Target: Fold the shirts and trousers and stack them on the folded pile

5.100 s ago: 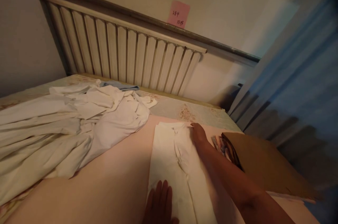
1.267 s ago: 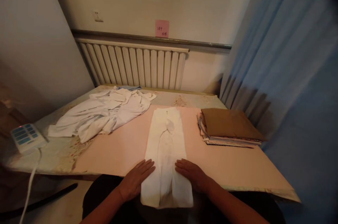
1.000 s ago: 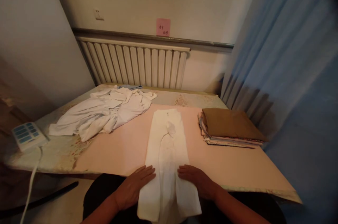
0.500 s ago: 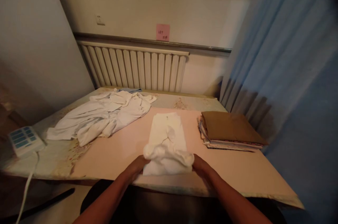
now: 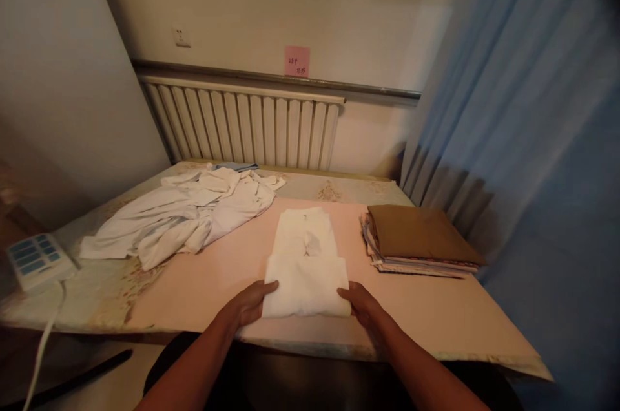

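Observation:
A white garment (image 5: 306, 285) lies partly folded on the pink sheet, its near end turned up into a flat panel over the lower part. A small opening shows in the cloth just beyond that panel. My left hand (image 5: 254, 301) grips the panel's left edge, thumb on top and fingers underneath. At the opposite edge, my right hand (image 5: 359, 302) holds the cloth the same way. The fingers below the fabric are hidden on both sides.
Crumpled white clothes (image 5: 188, 210) lie at the back left. A stack of folded fabric with a brown top (image 5: 421, 233) sits to the right. At far left is a white power strip (image 5: 41, 262) with a cord. A blue curtain (image 5: 533, 139) hangs on the right.
The bunched near end of the garment has been laid down into a smooth flat panel. My thumbs now rest on top of its side edges.

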Action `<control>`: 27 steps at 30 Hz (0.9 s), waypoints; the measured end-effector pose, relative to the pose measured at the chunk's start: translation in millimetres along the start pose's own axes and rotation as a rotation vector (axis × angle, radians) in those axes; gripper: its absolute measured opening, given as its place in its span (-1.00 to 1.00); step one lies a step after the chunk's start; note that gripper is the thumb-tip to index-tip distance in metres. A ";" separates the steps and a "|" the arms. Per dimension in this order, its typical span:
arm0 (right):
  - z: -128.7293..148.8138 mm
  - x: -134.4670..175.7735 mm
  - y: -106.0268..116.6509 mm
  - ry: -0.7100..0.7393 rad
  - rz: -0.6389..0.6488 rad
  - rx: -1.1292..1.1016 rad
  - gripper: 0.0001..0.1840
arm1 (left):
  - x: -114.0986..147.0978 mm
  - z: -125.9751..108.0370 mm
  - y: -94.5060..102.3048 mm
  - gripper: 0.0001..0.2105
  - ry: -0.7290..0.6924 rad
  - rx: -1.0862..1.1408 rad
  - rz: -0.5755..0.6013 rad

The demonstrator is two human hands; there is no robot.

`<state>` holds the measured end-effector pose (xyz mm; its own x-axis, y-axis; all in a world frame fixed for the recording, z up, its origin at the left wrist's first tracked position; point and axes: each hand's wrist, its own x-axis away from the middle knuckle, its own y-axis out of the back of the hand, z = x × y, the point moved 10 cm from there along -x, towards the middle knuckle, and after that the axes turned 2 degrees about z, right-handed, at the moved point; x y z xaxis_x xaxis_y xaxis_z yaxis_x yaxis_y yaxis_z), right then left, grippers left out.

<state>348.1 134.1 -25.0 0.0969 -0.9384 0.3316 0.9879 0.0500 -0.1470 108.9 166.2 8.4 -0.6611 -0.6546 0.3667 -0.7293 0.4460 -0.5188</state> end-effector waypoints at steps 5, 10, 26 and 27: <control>3.2 1.5 -1.3 0.008 -0.017 0.012 -0.45 | -16.0 8.4 -14.6 -0.38 0.036 0.111 0.165; 4.4 1.4 0.3 0.007 -0.037 0.038 -0.49 | -27.5 12.7 -12.3 -0.38 0.074 0.146 0.210; 5.3 2.9 1.0 -0.052 -0.051 0.078 -0.50 | -25.4 8.6 -7.0 -0.43 0.134 0.123 0.210; 5.5 3.1 0.8 -0.051 -0.051 0.074 -0.49 | -25.6 7.6 -5.1 -0.45 0.117 0.132 0.200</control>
<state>349.8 133.1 -19.0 0.0507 -0.9219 0.3840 0.9977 0.0298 -0.0603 130.9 176.1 -4.1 -0.8113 -0.4829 0.3295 -0.5578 0.4709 -0.6835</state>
